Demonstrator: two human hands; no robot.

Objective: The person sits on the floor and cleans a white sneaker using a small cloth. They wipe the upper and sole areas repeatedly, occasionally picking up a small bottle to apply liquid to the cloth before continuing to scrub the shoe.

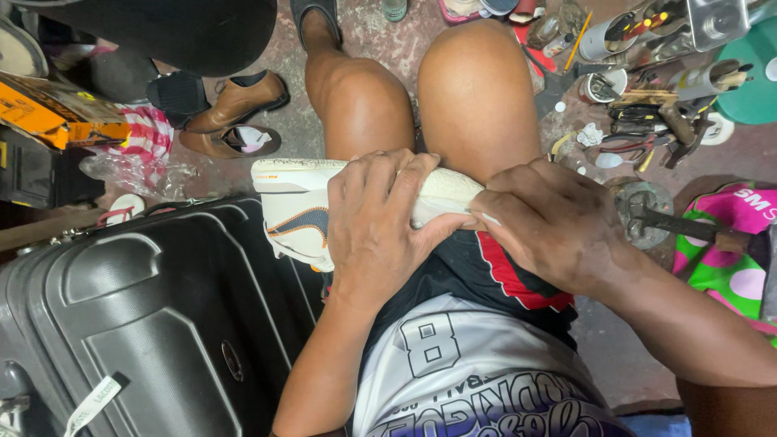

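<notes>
A dark grey hard-shell plastic suitcase (pixel 154 324) lies flat at the lower left, its near edge just beside the person's left thigh. To its right, a white low-cut sports shoe with an orange and dark side stripe (pixel 303 206) lies on its side across the lap, against both bare knees, sole edge uppermost and one end pointing towards the suitcase.

The left hand (pixel 376 226) wraps over the middle of the shoe, fingers curled narrow across the sole edge and thumb pressed against the white rubber. The right hand (pixel 550 222) closes on the other end of the shoe; its fingertips are bunched tight at the sole edge, and whether they pinch anything small cannot be told.

On the concrete floor at upper left stands a pair of brown leather dress shoes (pixel 235 117), well apart from the hands. At upper right lies a loose cluster of pliers and hand tools (pixel 655 121). A hammer with a rusty metal head (pixel 680 226) rests near the right wrist.
</notes>
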